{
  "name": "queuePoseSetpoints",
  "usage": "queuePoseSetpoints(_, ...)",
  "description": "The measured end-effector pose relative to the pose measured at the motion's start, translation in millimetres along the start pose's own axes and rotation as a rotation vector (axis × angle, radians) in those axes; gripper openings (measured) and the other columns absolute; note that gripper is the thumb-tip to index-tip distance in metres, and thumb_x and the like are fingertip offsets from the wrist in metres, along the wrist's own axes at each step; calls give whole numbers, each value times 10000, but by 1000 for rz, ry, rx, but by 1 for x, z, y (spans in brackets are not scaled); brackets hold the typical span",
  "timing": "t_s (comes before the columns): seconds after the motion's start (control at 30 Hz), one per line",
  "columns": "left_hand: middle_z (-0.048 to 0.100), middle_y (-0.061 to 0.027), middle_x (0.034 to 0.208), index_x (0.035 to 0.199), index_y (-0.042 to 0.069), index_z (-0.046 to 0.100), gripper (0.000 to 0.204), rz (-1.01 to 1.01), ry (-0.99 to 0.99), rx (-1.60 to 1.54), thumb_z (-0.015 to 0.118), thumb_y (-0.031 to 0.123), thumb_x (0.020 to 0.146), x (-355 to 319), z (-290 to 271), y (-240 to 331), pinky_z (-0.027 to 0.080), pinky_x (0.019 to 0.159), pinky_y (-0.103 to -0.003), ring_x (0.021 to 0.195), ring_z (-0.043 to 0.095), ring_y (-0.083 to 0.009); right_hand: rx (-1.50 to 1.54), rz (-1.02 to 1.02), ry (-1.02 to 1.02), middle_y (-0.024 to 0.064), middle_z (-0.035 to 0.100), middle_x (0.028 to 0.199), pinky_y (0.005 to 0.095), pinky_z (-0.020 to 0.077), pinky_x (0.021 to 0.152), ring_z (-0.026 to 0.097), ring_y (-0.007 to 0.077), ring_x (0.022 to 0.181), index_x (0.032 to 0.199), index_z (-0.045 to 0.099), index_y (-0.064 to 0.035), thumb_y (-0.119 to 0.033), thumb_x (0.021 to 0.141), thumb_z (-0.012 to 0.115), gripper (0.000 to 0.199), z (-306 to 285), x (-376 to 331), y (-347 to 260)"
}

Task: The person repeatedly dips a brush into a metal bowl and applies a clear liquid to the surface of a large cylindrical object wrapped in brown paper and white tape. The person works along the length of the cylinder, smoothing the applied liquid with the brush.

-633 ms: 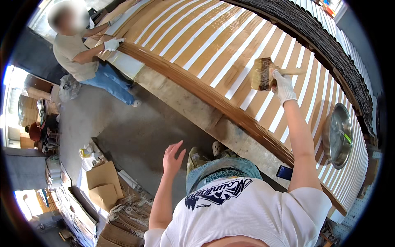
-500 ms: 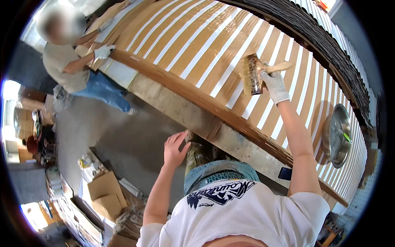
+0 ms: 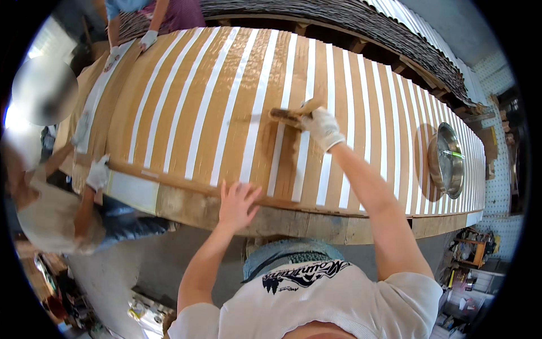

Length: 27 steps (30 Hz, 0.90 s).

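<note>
White-gloved right hand (image 3: 323,129) grips wide wooden-handled bristle brush (image 3: 287,116), fingers closed round it, over brown-and-white striped sheets (image 3: 358,113). Brush now sits farther from round silver metal basin (image 3: 447,161), nearer glossy brown strips (image 3: 233,73); brushing apparently shifts leftward. Bare left hand (image 3: 239,208), fingers spread wide, has reached sheets' front edge, contact unclear.

My white-gloved right fingers (image 3: 310,123) grip wide wooden-handled brush (image 3: 289,117) | over brown-and-white striped sheets (image 3: 186,113) | my bare left fingers (image 3: 243,190) spread near edge
</note>
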<state>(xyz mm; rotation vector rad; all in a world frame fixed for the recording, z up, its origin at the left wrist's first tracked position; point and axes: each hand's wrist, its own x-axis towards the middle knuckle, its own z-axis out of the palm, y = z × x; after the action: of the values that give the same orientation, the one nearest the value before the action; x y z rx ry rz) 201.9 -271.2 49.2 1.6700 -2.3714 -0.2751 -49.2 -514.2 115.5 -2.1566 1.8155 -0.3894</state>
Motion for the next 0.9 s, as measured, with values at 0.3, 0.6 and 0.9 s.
queuePoseSetpoints(0.3,435,-37,1398,1406,285,487,792,67,-114,-2,710,220,649,2,9,-18,217,1091,-700,1320,337,-331,199,110,158,199,666,1040,440,499,878,618,384,1029,1155,581,-49,-146,781,741,418,21,145,33)
queuePoseSetpoints(0.6,360,-12,1426,1382,377,507,763,37,-252,8,683,328,640,-8,32,-22,221,1044,-771,1345,277,-329,-150,-117,426,162,682,935,455,503,820,649,358,951,1008,573,-76,-268,779,775,361,56,373,79)
queuePoseSetpoints(0.9,311,-58,1467,1397,328,494,832,39,-355,16,717,327,595,-4,25,-19,174,1081,-774,1377,234,-388,-282,-42,274,115,686,1013,417,517,849,659,297,981,1132,585,-135,-303,844,705,354,39,357,65)
